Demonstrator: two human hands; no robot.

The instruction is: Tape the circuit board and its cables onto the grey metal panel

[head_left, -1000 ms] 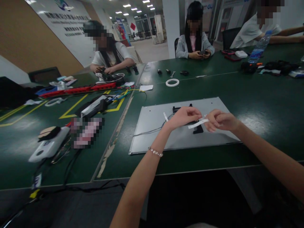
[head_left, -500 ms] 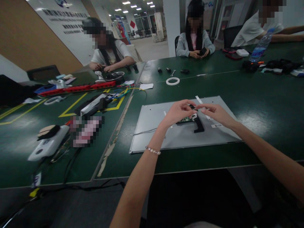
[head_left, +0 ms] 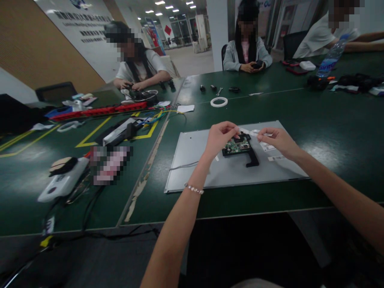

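Observation:
A strip of white tape (head_left: 248, 131) stretches between my two hands above a flat grey panel (head_left: 192, 150). The fingertips of my left hand (head_left: 220, 138) pinch its left end. My right hand (head_left: 276, 141) grips the other end between thumb and fingers. Just below the strip, a green circuit board (head_left: 237, 147) lies on the panel in a black bracket (head_left: 253, 159), whose hooked arm points toward me. My left fingers partly cover the board's upper left corner. White labels (head_left: 275, 158) are on the panel near my right hand, and a thin grey cable (head_left: 183, 165) runs across its left side.
Beyond the panel lie a roll of white tape (head_left: 219, 102), a small wrench (head_left: 220, 91) and small black parts (head_left: 234, 89). A red power strip (head_left: 114, 109), cables and a white device (head_left: 63, 180) are on the left. Several people sit around the green table (head_left: 336, 140).
My hands have moved apart, and the white strip, which stood up between them before, now stretches between them. More of the circuit board shows.

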